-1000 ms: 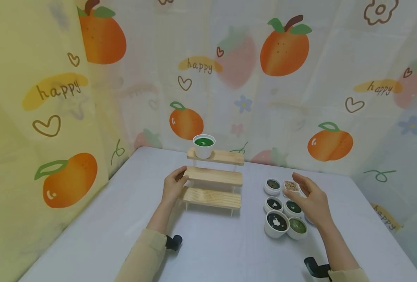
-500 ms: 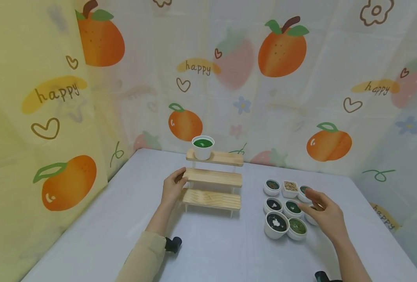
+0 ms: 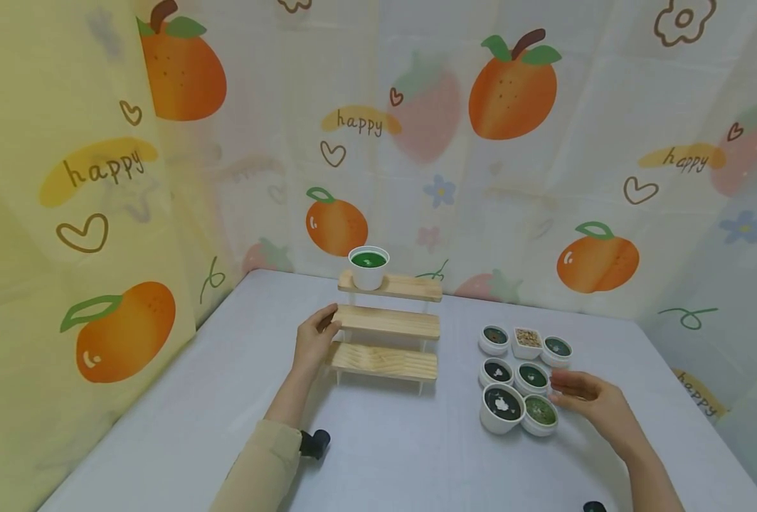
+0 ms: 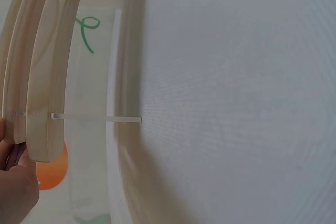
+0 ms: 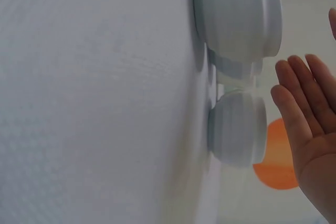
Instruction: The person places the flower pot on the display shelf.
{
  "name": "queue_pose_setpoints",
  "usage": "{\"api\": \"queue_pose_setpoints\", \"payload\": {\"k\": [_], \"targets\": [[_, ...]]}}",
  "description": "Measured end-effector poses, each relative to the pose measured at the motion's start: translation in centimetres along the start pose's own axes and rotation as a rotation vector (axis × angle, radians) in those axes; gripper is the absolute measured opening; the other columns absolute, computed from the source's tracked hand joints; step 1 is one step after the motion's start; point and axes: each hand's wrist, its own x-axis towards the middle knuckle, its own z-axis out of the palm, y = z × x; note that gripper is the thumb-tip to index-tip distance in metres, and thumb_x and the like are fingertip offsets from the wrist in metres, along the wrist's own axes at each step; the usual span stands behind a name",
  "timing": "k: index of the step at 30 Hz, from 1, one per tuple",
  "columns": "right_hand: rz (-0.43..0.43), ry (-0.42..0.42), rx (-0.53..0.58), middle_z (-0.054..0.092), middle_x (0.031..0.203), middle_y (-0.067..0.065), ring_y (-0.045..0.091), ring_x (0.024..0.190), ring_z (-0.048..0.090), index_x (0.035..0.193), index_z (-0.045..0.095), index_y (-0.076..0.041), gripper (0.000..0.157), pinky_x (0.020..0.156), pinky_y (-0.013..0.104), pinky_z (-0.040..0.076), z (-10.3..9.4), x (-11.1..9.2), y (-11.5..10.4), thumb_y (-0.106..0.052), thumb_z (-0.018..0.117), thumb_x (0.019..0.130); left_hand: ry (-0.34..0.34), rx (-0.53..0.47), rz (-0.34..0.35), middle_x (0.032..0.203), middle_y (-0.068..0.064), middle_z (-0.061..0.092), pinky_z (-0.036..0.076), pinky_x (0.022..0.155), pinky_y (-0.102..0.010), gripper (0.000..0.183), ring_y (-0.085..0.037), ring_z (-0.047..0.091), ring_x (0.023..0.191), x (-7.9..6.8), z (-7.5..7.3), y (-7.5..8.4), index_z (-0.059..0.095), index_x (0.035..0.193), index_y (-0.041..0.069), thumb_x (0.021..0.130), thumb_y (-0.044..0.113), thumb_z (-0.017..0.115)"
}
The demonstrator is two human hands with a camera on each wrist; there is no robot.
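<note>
A three-tier wooden display stand (image 3: 388, 322) with clear legs stands mid-table, a white cup (image 3: 369, 274) of green content on its top tier. My left hand (image 3: 313, 340) holds the left end of the middle tier; in the left wrist view its thumb and fingers lie at the board's end (image 4: 44, 148). My right hand (image 3: 595, 407) hovers at the right side of a group of small white pots, fingers fairly straight and slightly bent, holding nothing visible. Its fingertips overlap the edge of a dark green pot (image 3: 533, 377), and a pot behind the hand is hidden.
Beside the right hand stand a taller cup (image 3: 502, 408), a mossy green pot (image 3: 539, 415), a square dish (image 3: 528, 342) of grainy bits, and several dark-filled pots, one being the back-right pot (image 3: 556, 349). Printed cloth walls (image 3: 257, 92) enclose the white table (image 3: 212, 427).
My right hand has moved from above the back pots toward the right and nearer me, lowering beside the group and uncovering the square dish and back-right pot. My left hand stays put.
</note>
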Motion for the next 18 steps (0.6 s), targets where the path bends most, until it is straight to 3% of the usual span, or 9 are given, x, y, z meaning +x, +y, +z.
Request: {"api": "queue_pose_setpoints", "payload": {"k": [13,18], "targets": [[0.023,-0.116,0.023,0.063,0.133,0.021,-0.012,0.097,0.060,0.135,0.054,0.003,0.060,0.084,0.013,0.052,0.2,-0.1,0.9,-0.029,0.074,0.088,-0.006,0.007,-0.012,0.149,-0.020,0.050,0.041,0.120,-0.040,0.043,-0.034,0.046,0.142,0.1,0.0,-0.2,0.051,0.140,-0.001,0.098,0.005,0.057],[0.043,-0.155,-0.019,0.061,0.136,0.021,0.009,0.110,0.064,0.136,0.053,0.003,0.063,0.085,0.015,0.055,0.3,0.0,1.1,-0.030,0.075,0.087,-0.001,0.009,-0.011,0.149,-0.020,0.050,0.041,0.120,-0.040,0.043,-0.034,0.047,0.141,0.1,0.0,-0.2,0.052,0.140,-0.001,0.097,0.005,0.058]]}}
